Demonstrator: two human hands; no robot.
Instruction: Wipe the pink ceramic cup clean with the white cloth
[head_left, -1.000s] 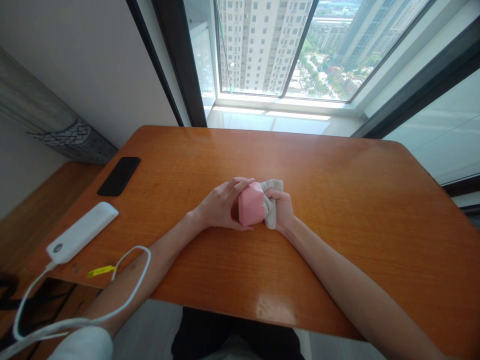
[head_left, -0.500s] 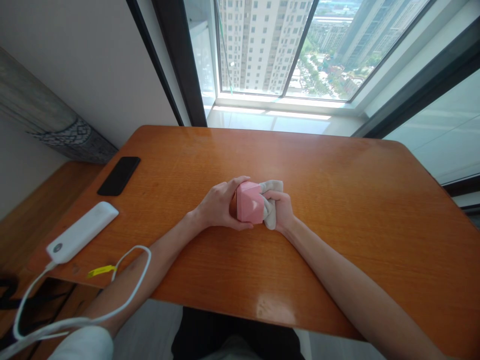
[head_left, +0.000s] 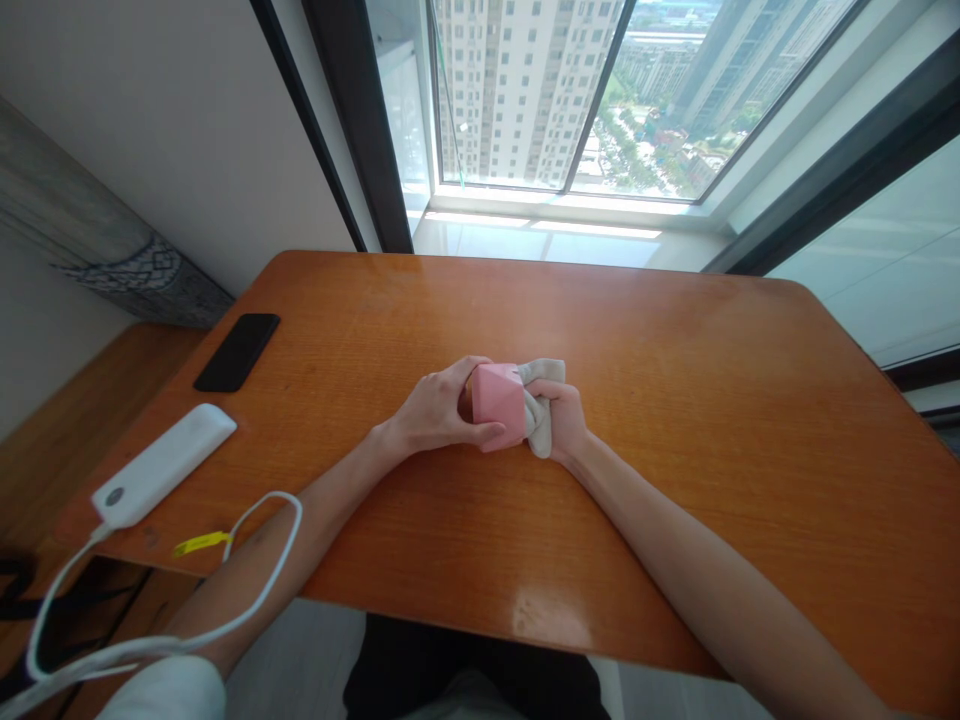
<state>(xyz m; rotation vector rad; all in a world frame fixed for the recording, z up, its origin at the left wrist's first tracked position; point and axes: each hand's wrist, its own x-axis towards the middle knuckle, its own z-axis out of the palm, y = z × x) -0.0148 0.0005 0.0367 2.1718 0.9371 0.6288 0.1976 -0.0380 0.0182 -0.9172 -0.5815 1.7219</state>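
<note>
Between my hands, above the middle of the table, is a pink faceted object with flat angular sides; its exact kind I cannot make out. My left hand grips it from the left, thumb along the near side and fingers over the far side. A light grey cloth is bunched in my right hand, whose fingers are closed around it. The cloth presses against the right side of the pink object. The fingertips inside the cloth are partly hidden.
On the left of the wooden table lie a black phone and a white power bank. A white cable with a yellow tag loops over my left forearm. A window stands beyond the far edge.
The pink object has turned a little in my left hand, showing a different facet. My left thumb has shifted up onto its near side. My right hand and the cloth are almost unmoved.
</note>
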